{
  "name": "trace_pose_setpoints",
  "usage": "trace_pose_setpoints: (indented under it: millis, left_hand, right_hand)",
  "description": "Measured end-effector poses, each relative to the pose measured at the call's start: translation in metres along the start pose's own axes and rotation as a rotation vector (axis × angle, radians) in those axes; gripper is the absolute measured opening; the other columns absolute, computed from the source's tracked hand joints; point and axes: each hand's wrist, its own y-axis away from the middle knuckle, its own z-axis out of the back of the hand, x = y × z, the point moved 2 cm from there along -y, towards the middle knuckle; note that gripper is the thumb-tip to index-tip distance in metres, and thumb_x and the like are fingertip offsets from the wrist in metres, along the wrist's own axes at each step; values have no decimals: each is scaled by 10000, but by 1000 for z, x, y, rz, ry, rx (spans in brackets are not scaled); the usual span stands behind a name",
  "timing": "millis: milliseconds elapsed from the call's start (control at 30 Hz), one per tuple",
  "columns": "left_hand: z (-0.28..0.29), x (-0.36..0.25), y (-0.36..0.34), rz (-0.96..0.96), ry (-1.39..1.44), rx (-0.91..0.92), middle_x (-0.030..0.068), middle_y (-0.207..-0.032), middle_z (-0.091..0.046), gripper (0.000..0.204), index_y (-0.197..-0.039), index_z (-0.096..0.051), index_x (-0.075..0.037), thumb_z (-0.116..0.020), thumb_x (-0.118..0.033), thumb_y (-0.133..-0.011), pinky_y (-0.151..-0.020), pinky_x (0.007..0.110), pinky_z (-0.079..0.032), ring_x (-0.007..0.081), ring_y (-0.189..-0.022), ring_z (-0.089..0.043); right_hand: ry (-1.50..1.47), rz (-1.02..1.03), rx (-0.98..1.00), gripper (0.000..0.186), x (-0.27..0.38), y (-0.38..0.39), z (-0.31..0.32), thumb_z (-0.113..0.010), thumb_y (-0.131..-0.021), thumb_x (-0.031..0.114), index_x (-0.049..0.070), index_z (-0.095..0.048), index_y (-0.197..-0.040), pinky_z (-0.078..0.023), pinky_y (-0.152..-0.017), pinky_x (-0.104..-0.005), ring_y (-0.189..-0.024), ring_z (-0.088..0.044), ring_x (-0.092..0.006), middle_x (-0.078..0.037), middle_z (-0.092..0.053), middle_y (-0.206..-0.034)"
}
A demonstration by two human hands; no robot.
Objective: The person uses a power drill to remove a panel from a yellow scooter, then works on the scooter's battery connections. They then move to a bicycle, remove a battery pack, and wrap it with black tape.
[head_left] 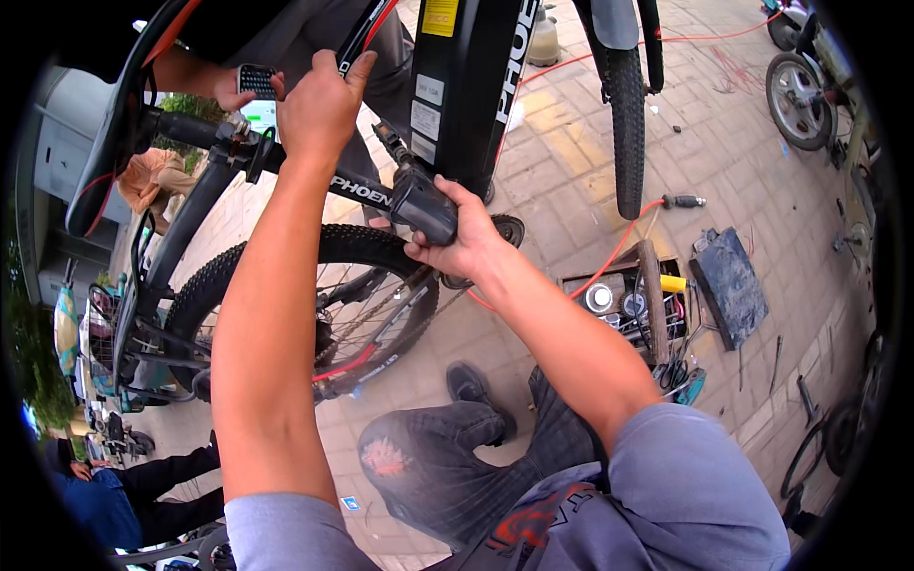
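Observation:
My left hand point(314, 109) is closed round a dark bicycle tube point(366, 27) with a red stripe, at the top. My right hand point(462, 224) grips a black boxy plastic part point(419, 202) with a connector end, held against the lettered frame tube point(354, 188), below the large black battery case point(452, 90) with yellow and white labels. Behind my arms is the bicycle's knobby-tyred wheel point(390, 249) with chain and spokes. The saddle point(105, 143) and seat post stand at the left. Another person's hand point(233, 90) holds a phone point(255, 82) just left of my left hand.
A tool box point(652, 305), a dark slab point(728, 285), loose tools and a red air hose point(619, 262) lie right on the paving point(562, 143). An upright tyre point(628, 143) hangs above. Parked two-wheelers point(800, 100) line the right; another person point(114, 495) is at lower left.

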Motion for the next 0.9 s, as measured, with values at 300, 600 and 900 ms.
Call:
trace_pose_setpoints:
  millis: [300, 600, 900]
  left_hand:
    - [0, 9, -1, 57, 37, 43, 220, -796, -662, 655, -961, -535, -22, -368, -652, -899, -673, 522, -493, 433, -800, -640]
    - [-1, 10, 3, 63, 69, 21, 218, -820, -662, 631, -965, -553, -46, -394, -652, -889, -703, 514, -486, 431, -831, -630]
    - [3, 17, 11, 52, 103, -28, 205, -867, -670, 560, -1091, -582, -85, -458, -592, -887, -708, 483, -493, 405, -841, -635]
  right_hand:
    - [168, -20, -14, 364, -15, 48, 20, -541, -867, 483, 145, -639, -961, -403, -643, -369, -609, -447, -186, -40, -615, -787]
    - [179, -69, 76, 377, 10, 58, 68, -581, -841, 466, 112, -630, -960, -395, -593, -357, -541, -482, -181, -45, -635, -772]
    - [213, -9, 148, 571, 16, 53, 84, -547, -848, 453, 57, -513, -1258, -309, -536, -251, -507, -367, -114, -77, -586, -1001]
